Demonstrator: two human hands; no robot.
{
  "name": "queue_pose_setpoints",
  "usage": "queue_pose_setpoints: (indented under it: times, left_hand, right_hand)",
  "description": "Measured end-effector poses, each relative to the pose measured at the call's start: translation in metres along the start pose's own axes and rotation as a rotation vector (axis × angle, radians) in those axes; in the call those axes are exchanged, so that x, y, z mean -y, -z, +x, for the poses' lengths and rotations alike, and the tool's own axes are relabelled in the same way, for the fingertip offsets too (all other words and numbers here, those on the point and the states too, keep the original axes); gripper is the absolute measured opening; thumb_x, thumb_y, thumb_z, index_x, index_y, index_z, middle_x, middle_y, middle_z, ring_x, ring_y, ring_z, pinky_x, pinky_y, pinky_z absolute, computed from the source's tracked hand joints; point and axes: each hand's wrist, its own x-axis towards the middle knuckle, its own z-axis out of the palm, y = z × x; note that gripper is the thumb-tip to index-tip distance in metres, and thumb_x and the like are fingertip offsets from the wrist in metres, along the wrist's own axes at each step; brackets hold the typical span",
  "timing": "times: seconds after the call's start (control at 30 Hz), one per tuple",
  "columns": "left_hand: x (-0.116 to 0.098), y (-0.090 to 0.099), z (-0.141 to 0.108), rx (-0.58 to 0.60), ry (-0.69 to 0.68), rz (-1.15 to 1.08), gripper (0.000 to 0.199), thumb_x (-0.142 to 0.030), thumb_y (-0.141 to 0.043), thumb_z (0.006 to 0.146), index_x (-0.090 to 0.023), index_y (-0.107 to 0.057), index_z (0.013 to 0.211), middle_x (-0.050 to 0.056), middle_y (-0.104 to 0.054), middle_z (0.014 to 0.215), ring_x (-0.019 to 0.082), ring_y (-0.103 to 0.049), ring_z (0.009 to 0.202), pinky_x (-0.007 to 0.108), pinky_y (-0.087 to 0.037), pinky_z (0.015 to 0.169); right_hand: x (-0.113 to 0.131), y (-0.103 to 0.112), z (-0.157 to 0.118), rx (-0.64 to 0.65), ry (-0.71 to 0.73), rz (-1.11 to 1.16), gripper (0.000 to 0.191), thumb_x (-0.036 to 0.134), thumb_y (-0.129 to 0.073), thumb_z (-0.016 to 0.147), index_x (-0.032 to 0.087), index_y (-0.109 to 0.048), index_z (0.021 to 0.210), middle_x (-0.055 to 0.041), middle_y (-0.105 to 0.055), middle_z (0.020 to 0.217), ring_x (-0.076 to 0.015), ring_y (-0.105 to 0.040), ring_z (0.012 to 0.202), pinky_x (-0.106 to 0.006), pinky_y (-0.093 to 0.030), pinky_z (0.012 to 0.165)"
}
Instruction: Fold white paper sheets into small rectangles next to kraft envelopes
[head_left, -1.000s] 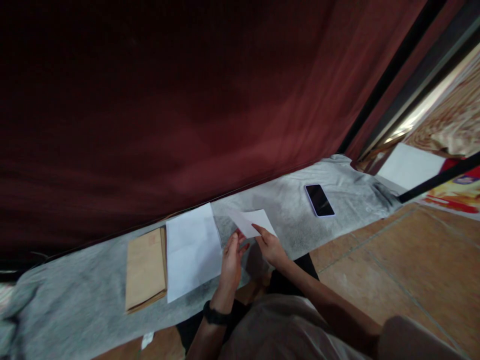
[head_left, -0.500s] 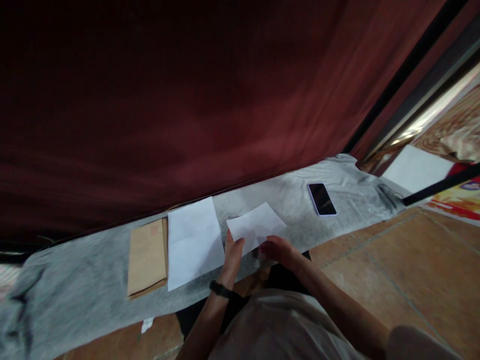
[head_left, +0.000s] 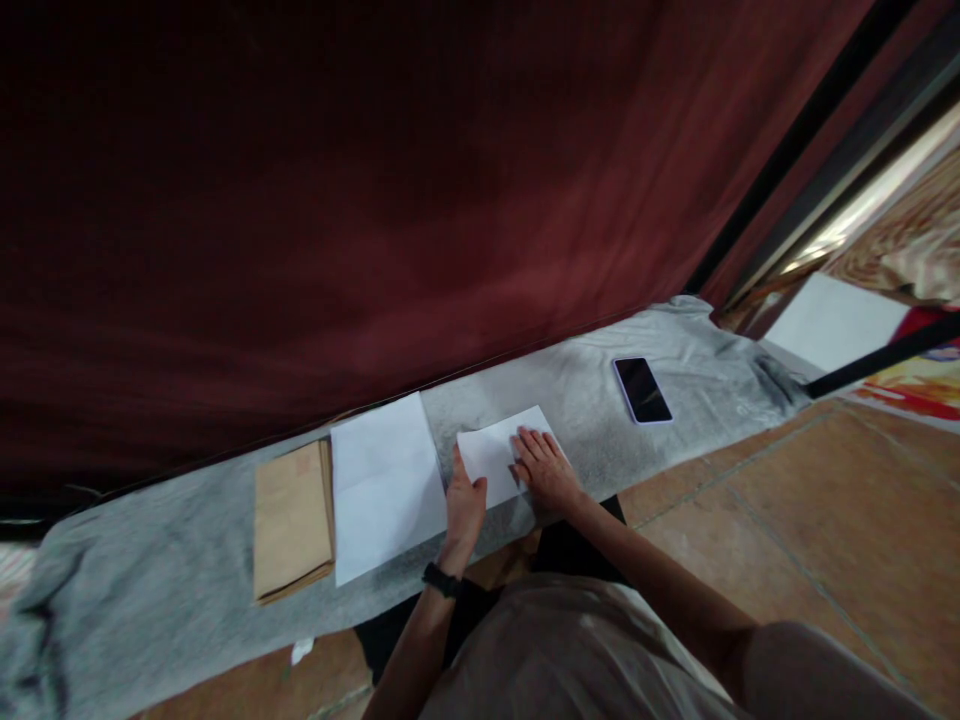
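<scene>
A folded-looking white paper (head_left: 491,452) lies on the grey cloth in front of me. My left hand (head_left: 466,500) is at its left edge, index finger and thumb apart, touching the paper. My right hand (head_left: 546,468) rests flat on the right part of the paper, fingers spread. Left of this paper lies a larger white sheet (head_left: 386,490), and beside that a stack of brown envelopes (head_left: 291,520).
A phone (head_left: 643,390) lies on the grey cloth (head_left: 165,570) to the right. Behind the narrow cloth-covered surface hangs a dark red curtain (head_left: 450,250). Black bars (head_left: 795,140) and a white panel (head_left: 834,322) stand at the right. A small white scrap (head_left: 301,650) is near the front edge.
My right hand has moved from the paper's near edge up onto its top, and its fingers have spread flat. The paper now lies flatter. My left hand has stayed at the left edge.
</scene>
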Motion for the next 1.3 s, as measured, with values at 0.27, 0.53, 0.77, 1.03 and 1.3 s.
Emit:
queue_pose_setpoints:
  times: [0.27,0.53,0.77,1.03,1.3]
  left_hand:
    - [-0.041,-0.026,-0.02,0.031,-0.38,0.453,0.058,-0.027,-0.038,0.101,-0.016,-0.029,0.158,0.015,-0.031,0.164,0.03,-0.025,0.153,0.052,-0.03,0.122]
    - [-0.011,-0.043,-0.014,0.11,-0.446,0.557,0.061,-0.038,-0.038,0.103,-0.01,-0.03,0.157,0.017,-0.037,0.161,0.029,-0.026,0.153,0.053,-0.028,0.123]
    - [0.004,-0.016,-0.037,0.159,-0.594,0.642,0.055,-0.035,-0.047,0.101,-0.017,-0.041,0.152,0.012,-0.036,0.162,0.028,-0.029,0.152,0.05,-0.032,0.123]
    - [0.0,-0.018,-0.041,0.107,-0.563,0.604,0.054,-0.033,-0.048,0.1,-0.019,-0.043,0.151,0.011,-0.035,0.162,0.028,-0.029,0.152,0.05,-0.03,0.123]
    - [0.002,-0.021,-0.042,0.053,-0.541,0.617,0.057,-0.036,-0.051,0.099,-0.02,-0.042,0.153,0.016,-0.03,0.164,0.031,-0.025,0.153,0.052,-0.029,0.123]
  right_hand:
    - [-0.002,-0.006,-0.007,0.0,0.029,-0.044,0.057,0.03,-0.041,0.101,0.014,-0.036,0.156,-0.0129,-0.033,0.162,-0.0298,-0.034,0.149,-0.051,-0.023,0.123]
    - [-0.004,-0.011,-0.006,-0.013,0.049,-0.07,0.056,0.03,-0.043,0.101,0.016,-0.039,0.155,-0.0122,-0.034,0.162,-0.0285,-0.033,0.149,-0.05,-0.022,0.124]
    - [-0.005,-0.013,-0.004,-0.014,0.027,-0.092,0.052,0.033,-0.04,0.104,0.017,-0.042,0.154,-0.0094,-0.036,0.162,-0.0268,-0.034,0.149,-0.047,-0.024,0.124]
    - [-0.006,-0.015,-0.006,-0.018,0.007,-0.149,0.053,0.036,-0.043,0.104,0.022,-0.04,0.155,-0.0082,-0.034,0.163,-0.0279,-0.034,0.149,-0.05,-0.023,0.123]
    - [-0.006,-0.014,-0.006,-0.027,0.015,-0.151,0.051,0.036,-0.045,0.103,0.02,-0.045,0.152,-0.0111,-0.035,0.162,-0.0301,-0.036,0.148,-0.051,-0.024,0.122]
